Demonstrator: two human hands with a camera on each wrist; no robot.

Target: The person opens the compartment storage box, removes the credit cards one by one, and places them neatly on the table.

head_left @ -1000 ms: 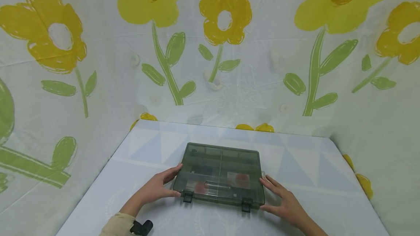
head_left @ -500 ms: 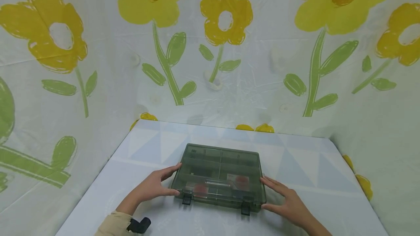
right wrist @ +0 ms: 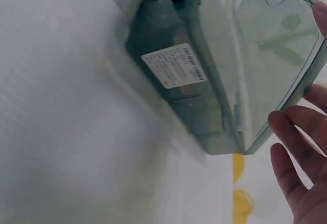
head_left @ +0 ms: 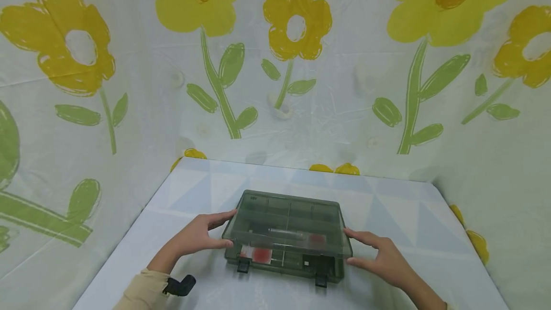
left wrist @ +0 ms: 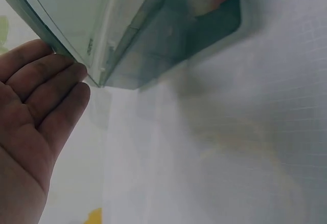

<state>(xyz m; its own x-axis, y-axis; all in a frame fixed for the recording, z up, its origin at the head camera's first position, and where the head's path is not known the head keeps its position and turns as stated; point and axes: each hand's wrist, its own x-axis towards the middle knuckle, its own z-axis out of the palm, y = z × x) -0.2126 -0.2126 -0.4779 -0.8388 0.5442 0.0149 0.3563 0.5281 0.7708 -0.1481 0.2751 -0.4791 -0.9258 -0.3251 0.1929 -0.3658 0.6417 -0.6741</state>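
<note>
A dark green see-through compartment box (head_left: pixel 281 271) lies on the table, its hinged lid (head_left: pixel 275 207) tilted up at the front with a gap above the base. My left hand (head_left: pixel 193 237) holds the lid's left edge, thumb near the front corner and fingers farther back. Its fingers (left wrist: pixel 56 75) lie along the lid's rim in the left wrist view. On the opposite side, my right hand (head_left: pixel 383 257) holds the right edge between thumb and fingers. Two front latches, left (head_left: pixel 243 266) and right (head_left: pixel 321 280), hang down. A red-and-white item (head_left: pixel 260 255) shows inside the base.
The table (head_left: pixel 400 233) has a pale cloth with blue triangles. Flower-printed sheets (head_left: pixel 340 99) stand around its back and sides. A printed white label (right wrist: pixel 173 65) is on the box's side. A black wrist mount (head_left: pixel 181 286) sits at my left sleeve.
The lid's front edge has risen off the base, opening a gap at the front. Both hands have gone up with it, and the box has shifted slightly toward me.
</note>
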